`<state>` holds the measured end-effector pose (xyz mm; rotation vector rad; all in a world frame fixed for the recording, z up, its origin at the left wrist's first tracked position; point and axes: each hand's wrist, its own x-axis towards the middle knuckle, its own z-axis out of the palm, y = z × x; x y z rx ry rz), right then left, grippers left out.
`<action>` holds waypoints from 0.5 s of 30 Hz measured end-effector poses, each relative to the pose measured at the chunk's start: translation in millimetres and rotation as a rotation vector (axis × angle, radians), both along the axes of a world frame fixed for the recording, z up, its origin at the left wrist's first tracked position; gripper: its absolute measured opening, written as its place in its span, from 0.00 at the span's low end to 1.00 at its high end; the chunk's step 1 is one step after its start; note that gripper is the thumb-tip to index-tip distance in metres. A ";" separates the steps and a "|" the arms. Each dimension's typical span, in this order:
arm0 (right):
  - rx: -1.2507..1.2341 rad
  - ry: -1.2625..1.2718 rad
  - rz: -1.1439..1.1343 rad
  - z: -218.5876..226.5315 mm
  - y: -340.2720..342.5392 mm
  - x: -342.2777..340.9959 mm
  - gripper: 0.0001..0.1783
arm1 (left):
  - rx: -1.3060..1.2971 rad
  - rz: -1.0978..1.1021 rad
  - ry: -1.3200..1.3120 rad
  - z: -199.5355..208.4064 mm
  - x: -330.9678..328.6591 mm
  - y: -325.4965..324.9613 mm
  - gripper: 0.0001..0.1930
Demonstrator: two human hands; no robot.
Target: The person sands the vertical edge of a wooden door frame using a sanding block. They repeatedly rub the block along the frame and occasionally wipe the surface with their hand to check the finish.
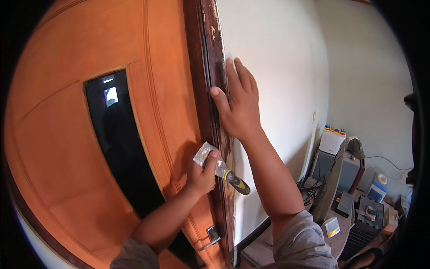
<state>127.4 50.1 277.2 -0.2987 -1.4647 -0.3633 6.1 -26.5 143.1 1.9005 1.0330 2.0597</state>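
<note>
My left hand [200, 175] is closed on a putty knife [221, 169], its thumb pressed over the metal blade. The blade's broad, smeared end points up and left, while the black and yellow handle sticks out free at the lower right. Behind it runs a dark brown door frame [214, 58], its paint chipped to pale patches along the outer edge. Higher up, my right hand [239, 101] lies open, with the thumb on the frame and the fingers stretched over its edge by the white wall [277, 58]. What lies beneath the right palm is hidden.
An orange wooden door [58, 134] with a dark glass strip [118, 121] and a metal handle [210, 237] fills the left. At the lower right stand a cluttered desk [340, 237], a white printer [332, 141], a cap [356, 148] and a blue-labelled jug [377, 187].
</note>
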 end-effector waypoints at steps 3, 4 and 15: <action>-0.055 -0.031 -0.089 8.9 8.9 -11.5 0.42 | 0.114 -0.025 -0.001 -8.6 2.8 5.4 0.11; -0.070 -0.028 -0.077 7.9 10.1 -12.7 0.43 | 0.161 -0.001 0.023 -11.3 3.6 6.6 0.11; -0.064 -0.086 -0.102 -9.0 7.1 -5.9 0.45 | 0.443 0.110 0.047 -31.3 8.9 29.8 0.13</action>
